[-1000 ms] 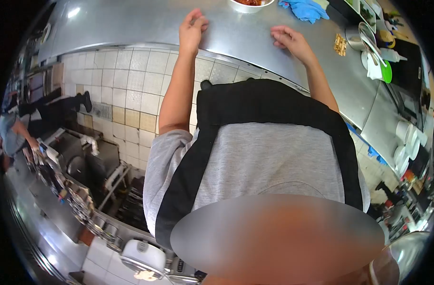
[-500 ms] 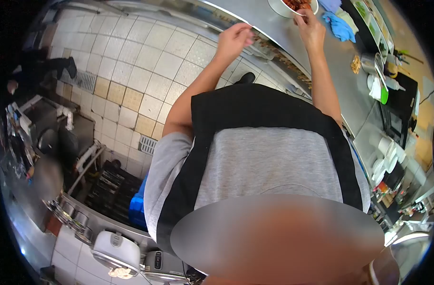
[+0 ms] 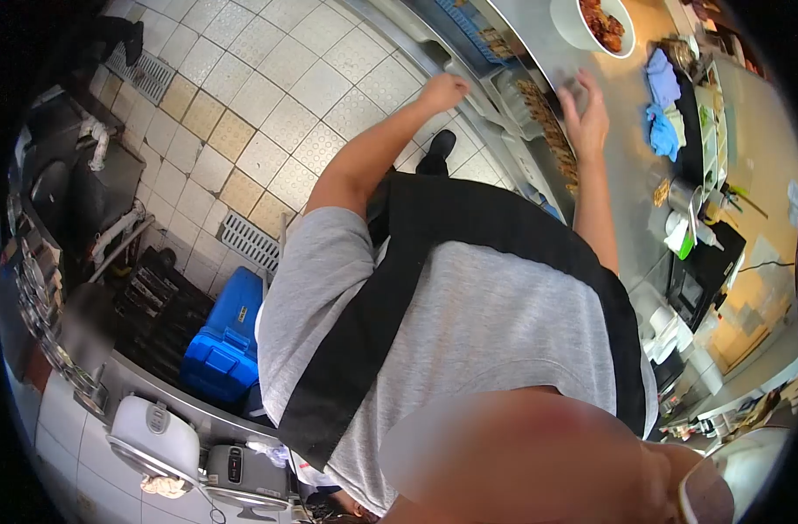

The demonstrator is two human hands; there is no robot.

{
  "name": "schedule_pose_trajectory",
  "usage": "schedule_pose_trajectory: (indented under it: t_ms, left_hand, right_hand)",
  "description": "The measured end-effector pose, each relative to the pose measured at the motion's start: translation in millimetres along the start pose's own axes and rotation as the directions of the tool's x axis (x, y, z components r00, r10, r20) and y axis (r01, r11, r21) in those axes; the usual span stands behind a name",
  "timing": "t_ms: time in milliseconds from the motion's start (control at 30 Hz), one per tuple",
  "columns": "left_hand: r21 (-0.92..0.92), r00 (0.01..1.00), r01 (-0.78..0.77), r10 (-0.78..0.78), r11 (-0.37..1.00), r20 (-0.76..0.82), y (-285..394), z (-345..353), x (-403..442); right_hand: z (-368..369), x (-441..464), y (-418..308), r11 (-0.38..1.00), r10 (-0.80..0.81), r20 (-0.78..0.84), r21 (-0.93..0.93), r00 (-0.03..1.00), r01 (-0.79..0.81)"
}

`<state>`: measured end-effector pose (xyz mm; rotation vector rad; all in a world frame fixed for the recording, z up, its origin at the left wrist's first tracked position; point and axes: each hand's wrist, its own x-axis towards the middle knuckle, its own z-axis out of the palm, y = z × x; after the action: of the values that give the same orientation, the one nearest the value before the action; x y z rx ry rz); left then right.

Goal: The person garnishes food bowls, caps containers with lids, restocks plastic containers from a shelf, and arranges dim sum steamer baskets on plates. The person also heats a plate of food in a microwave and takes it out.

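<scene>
My left hand (image 3: 444, 92) is held beside the counter, its fingers curled in, with no object visible in it. Over the metal counter's near edge, my right hand (image 3: 587, 115) has its thumb and fingers apart and holds nothing. Beyond it stands a white bowl (image 3: 573, 26) of reddish-brown food (image 3: 601, 24), not touched by either hand. Blue cloths (image 3: 662, 131) lie to the right of the bowl.
Shelving with trays (image 3: 512, 105) runs under the counter edge. A bottle, a metal container and a dark appliance (image 3: 700, 271) stand farther right. At lower left are a blue case (image 3: 220, 349), rice cookers (image 3: 158, 434) and a floor drain (image 3: 250, 242). A person's dark leg shows at upper left.
The view has turned, bringing the bowl farther right and more of the blue case into sight. My right hand has let go of the bowl's rim and opened. My left hand's fingers have curled in.
</scene>
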<state>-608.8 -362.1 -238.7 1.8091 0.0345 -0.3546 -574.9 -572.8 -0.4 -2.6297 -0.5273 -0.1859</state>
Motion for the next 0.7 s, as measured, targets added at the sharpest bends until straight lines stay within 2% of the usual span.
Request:
schedule_pose_trajectory:
  t_ms: [67, 167, 267, 300, 400, 433, 467, 533, 700]
  left_hand:
    - [0.186, 0.994, 0.000, 0.020, 0.983, -0.106, -14.8, -19.2, 13.3]
    - [0.345, 0.988, 0.043, 0.010, 0.937, -0.152, -3.4, -43.1, 44.3]
    - [0.395, 0.911, -0.154, 0.285, 0.906, -0.298, -5.9, -29.1, 95.6]
    - [0.544, 0.952, -0.083, 0.228, 0.835, -0.205, 16.4, -31.4, 102.1]
    - [0.704, 0.903, -0.310, 0.430, 0.639, 0.007, -14.0, -1.3, 161.3]
    - [0.680, 0.951, -0.259, 0.304, 0.686, 0.055, 7.2, -6.8, 160.4]
    - [0.765, 0.924, -0.320, 0.363, 0.559, 0.121, 33.5, -16.4, 151.2]
    - [0.817, 0.891, -0.370, 0.419, 0.443, 0.176, 45.2, -22.9, 156.3]
    - [0.831, 0.856, -0.396, 0.484, 0.390, 0.180, 39.1, -36.2, 175.6]
  right_hand:
    - [4.9, -8.0, 7.3, 0.923, -0.252, 0.124, -0.269, 0.960, 0.277]
    - [7.2, -11.6, 5.4, 0.912, -0.187, 0.210, -0.327, 0.960, 0.249]
    - [8.6, -10.2, 9.8, 0.902, -0.179, 0.221, -0.352, 0.959, 0.249]
    - [8.1, -8.7, 6.2, 0.908, -0.161, 0.215, -0.350, 0.963, 0.230]
    - [5.4, -6.1, 8.7, 0.921, -0.132, 0.224, -0.332, 0.966, 0.203]
    - [5.1, -6.1, 10.8, 0.925, -0.133, 0.212, -0.323, 0.968, 0.198]
    - [3.3, -5.8, 12.4, 0.929, -0.121, 0.211, -0.322, 0.970, 0.185]
    - [2.2, -5.9, 14.4, 0.938, -0.108, 0.217, -0.301, 0.970, 0.171]
    - [3.3, -7.2, 17.9, 0.945, -0.084, 0.215, -0.291, 0.973, 0.146]
